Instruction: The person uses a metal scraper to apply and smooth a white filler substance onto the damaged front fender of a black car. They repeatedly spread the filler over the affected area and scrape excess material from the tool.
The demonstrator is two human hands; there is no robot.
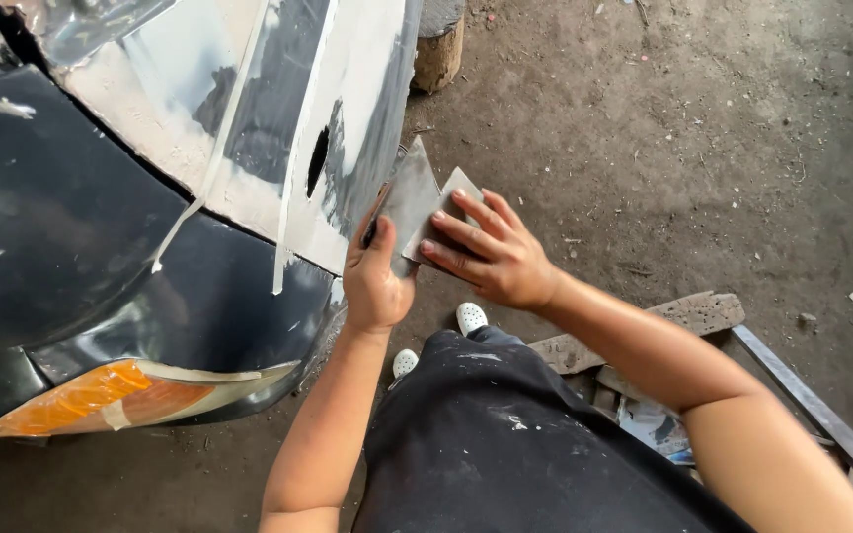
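Left hand (375,281) holds a grey spreader (409,202) upright, grip closed around its lower edge, thumb on the near face. Right hand (491,255) holds a second, smaller blade (454,192), fingers (456,237) laid flat across it; grip closed on it, pressing it against the right face of the spreader. Both tools sit at scene centre, just right of the car panel (278,109), the spreader's left edge close to or touching the panel; contact cannot be confirmed. The panel is coated in pale grey filler with dark patches and a small black hole (317,160). Dark bodywork (61,227) lies to the left, with an orange lamp (86,395) masked with tape at near left. Person wears dark trousers (505,444) flecked with pale spots and white shoes (470,317). Dirt floor (693,128) extends to the right. A wooden block (438,51) stands far centre. A stone slab (688,314) and a metal bar (812,410) lie near right.
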